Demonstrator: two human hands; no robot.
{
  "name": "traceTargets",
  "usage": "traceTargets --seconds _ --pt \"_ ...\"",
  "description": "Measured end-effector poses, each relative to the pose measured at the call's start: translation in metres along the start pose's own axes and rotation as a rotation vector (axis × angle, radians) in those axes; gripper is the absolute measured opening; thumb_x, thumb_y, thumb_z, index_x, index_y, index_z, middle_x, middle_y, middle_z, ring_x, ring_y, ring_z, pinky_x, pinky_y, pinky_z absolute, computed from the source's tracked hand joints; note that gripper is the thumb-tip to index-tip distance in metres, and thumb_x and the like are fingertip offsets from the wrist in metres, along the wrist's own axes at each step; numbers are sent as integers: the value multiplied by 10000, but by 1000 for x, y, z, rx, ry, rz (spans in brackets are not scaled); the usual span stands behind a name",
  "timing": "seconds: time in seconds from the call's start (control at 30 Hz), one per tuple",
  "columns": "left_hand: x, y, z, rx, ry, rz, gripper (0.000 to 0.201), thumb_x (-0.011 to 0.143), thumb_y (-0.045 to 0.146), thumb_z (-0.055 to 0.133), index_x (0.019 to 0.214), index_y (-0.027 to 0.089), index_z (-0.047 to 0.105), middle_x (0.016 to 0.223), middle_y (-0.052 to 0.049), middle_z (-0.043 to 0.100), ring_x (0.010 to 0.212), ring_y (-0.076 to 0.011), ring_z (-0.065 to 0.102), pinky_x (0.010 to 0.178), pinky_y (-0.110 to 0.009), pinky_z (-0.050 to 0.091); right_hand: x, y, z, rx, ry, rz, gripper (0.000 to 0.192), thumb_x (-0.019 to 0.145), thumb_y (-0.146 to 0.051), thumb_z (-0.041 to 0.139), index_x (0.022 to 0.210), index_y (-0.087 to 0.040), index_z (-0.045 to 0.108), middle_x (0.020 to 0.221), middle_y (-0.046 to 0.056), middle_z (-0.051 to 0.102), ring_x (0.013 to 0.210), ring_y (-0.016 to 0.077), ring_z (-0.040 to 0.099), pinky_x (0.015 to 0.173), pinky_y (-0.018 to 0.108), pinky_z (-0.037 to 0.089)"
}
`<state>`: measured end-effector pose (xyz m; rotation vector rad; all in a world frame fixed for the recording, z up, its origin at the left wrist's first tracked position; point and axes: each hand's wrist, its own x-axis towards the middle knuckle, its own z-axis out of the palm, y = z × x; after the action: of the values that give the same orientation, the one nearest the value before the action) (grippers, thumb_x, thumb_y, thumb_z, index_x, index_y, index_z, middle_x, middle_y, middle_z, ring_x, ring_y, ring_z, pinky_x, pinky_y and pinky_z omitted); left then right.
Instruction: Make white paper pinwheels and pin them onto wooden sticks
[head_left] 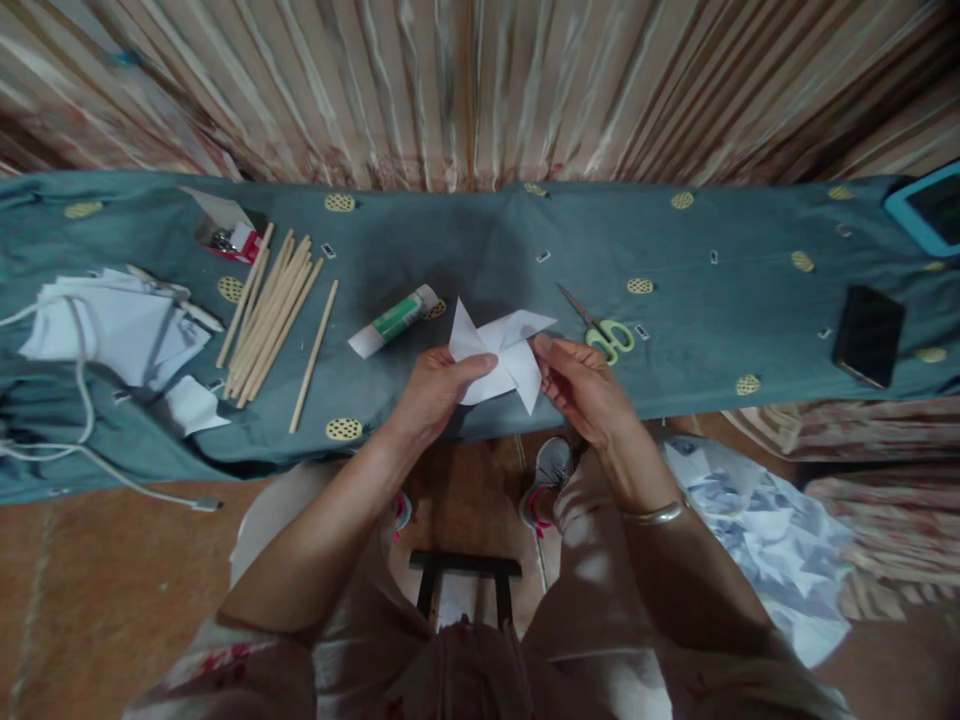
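A white paper pinwheel with folded blades is held up over the table's near edge. My left hand pinches it from the left, thumb lying on its middle. On the other side my right hand has its thumb and fingers closed by the right blade; whether they grip the paper or something small is hidden. A glue stick with a green label lies behind my left hand. Scissors with light green handles rest just behind my right hand.
Wooden sticks, a red-and-white box of small metal pieces, stacked white paper and a white cable lie left. A black phone and blue-framed tablet lie right. A bag of folded paper stands below.
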<state>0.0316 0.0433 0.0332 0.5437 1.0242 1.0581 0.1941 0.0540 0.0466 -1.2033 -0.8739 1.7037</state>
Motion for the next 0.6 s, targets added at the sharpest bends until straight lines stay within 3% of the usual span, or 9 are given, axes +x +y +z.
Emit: traceTargets --seconds 0.27,0.43,0.6 --pt "0 -1 -5 -24 71 31 267 490 309 848 628 122 715 603 -17 680 552 -109 557 573 -233 408 7 -1 -4 -15 80 -10 360 591 -540 832 724 -214 760 618 -24 658 508 51 500 463 172 382" --pt "-1 4 -6 8 149 74 254 454 303 852 575 135 704 577 -2 667 520 -99 526 544 -228 397 6 3 6 -30 -39 -42 344 636 -527 818 754 -209 759 609 -35 642 558 71 522 536 192 414" --pt "-2 7 -7 78 168 149 229 453 279 846 592 140 727 581 3 680 522 -101 529 529 -220 399 8 9 19 -69 -108 -78 321 572 -457 863 733 -217 724 674 -31 688 625 118 593 639 254 481"
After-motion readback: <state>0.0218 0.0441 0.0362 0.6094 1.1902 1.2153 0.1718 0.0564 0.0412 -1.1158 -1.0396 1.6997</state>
